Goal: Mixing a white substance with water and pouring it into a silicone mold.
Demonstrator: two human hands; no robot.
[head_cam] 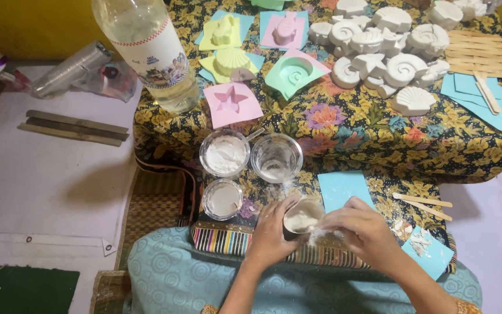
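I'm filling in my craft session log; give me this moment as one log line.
left hand: holds small cup of white powder | right hand: fingers at cup rim | nearby: clear cups, shell casts, water bottle

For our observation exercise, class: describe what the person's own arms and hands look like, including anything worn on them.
Both forearms are bare, with no sleeves in view. The left hand and right hand wear no gloves, and no rings are visible. A gold-coloured patterned bangle sits at the right forearm; another shows at the left, mostly cut off by the frame.
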